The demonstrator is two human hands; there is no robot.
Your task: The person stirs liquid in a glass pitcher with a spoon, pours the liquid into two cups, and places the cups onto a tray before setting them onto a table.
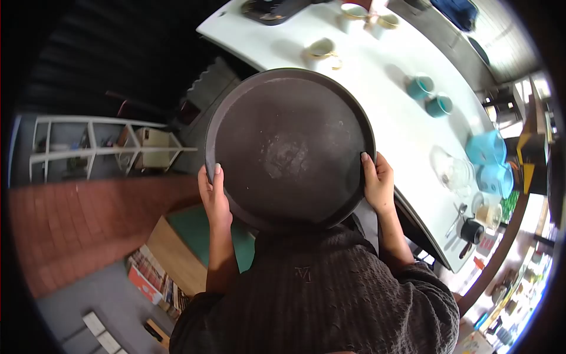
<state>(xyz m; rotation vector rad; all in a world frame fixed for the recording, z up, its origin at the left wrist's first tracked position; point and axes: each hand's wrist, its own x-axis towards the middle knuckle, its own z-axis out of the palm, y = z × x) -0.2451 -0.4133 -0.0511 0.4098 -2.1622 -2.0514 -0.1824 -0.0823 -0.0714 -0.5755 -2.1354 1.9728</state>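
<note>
A round dark tray (286, 147) is held in front of the person's torso, its broad face turned up toward the head camera and its raised rim running all the way round. Being a circle, it has no long axis and no end that points anywhere; the face shows pale scuffs around the middle.

The left hand (214, 194) grips the rim at the lower left, the right hand (379, 184) at the right and slightly higher. Both sets of fingers are clamped on the tray, each thumb lying over the rim and pointing away from the body; the rest of the fingers are partly hidden behind the edge. Below the tray is a dark textured shirt (312, 289).

Past the tray's upper right stretches a white counter (389, 112), partly covered by it in this view. A white cup (321, 56) with a gold handle appears just beyond the rim. Farther along stand two teal cups (430, 96), clear glassware (457, 174) and blue translucent containers (490, 162). To the left are a white shelf unit (91, 152) and a reddish tiled floor (88, 230).
</note>
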